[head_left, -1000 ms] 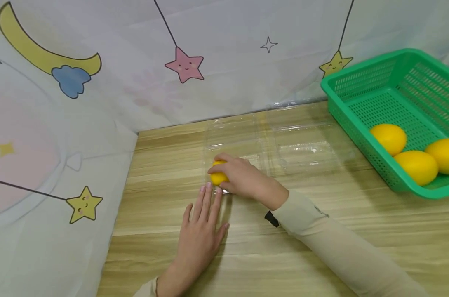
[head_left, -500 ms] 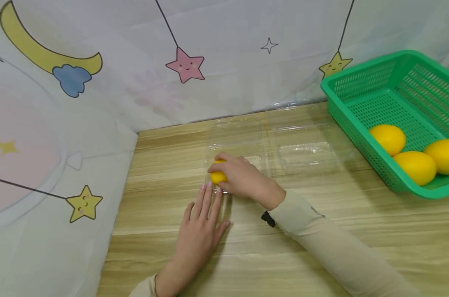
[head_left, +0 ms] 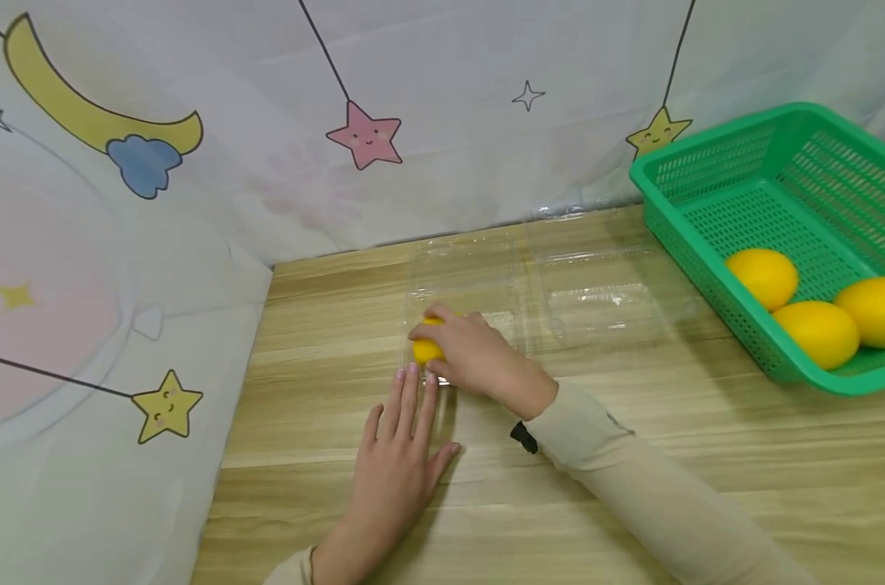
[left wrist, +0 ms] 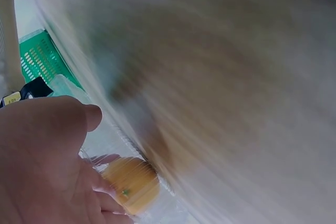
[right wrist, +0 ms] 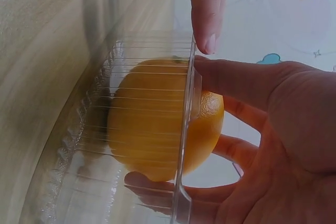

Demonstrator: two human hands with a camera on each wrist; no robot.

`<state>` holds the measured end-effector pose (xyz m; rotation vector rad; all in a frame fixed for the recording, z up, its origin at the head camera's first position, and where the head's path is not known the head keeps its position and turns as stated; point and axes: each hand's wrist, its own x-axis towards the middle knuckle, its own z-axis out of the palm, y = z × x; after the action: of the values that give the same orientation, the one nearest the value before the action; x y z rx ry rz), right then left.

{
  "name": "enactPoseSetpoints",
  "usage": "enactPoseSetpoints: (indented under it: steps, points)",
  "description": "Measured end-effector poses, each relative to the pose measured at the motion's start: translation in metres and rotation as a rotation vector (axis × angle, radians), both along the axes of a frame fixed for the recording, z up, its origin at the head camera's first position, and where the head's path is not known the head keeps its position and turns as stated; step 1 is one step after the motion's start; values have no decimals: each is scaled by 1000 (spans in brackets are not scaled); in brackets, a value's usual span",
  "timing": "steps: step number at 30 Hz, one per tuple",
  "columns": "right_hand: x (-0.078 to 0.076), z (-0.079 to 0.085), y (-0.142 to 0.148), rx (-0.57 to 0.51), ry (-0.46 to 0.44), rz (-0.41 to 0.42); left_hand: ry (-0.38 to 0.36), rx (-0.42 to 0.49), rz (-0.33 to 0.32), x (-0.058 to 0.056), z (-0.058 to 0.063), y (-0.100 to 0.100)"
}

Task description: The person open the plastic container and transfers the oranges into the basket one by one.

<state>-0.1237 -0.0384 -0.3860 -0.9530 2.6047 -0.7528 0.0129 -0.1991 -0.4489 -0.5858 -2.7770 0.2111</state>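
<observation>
In the head view, my right hand (head_left: 479,357) grips a yellow-orange citrus fruit (head_left: 427,350) at the front left of a clear plastic clamshell box (head_left: 464,264). The right wrist view shows the fruit (right wrist: 149,119) mostly below the box's rim (right wrist: 182,145), with thumb and fingers around it. My left hand (head_left: 394,463) lies with straight, spread fingers, its fingertips at the box's near edge. Through the clear wall in the left wrist view, the fruit (left wrist: 131,184) shows a small green stem end.
A second clear box (head_left: 603,296) stands open to the right of the first. Farther right, a green basket (head_left: 713,280) holds three yellow fruits (head_left: 817,333). A printed cloth (head_left: 449,179) hangs behind the wooden table (head_left: 310,325).
The right forearm has shifted slightly left, while its hand keeps hold of the fruit at the same corner. The left thumb has spread a little outward.
</observation>
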Motion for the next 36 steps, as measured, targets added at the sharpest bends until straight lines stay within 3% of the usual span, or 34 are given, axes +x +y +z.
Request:
enactPoseSetpoints:
  steps: [12,26,36]
  points:
    - [-2,-3,1,-37,-39,-50,-128,51,37,2,4,2]
    - [-11,-4,18,-43,-73,-54,-100,57,22,-4,4,2]
    - [-13,-9,30,-115,-56,-104,-158,58,58,-9,7,4]
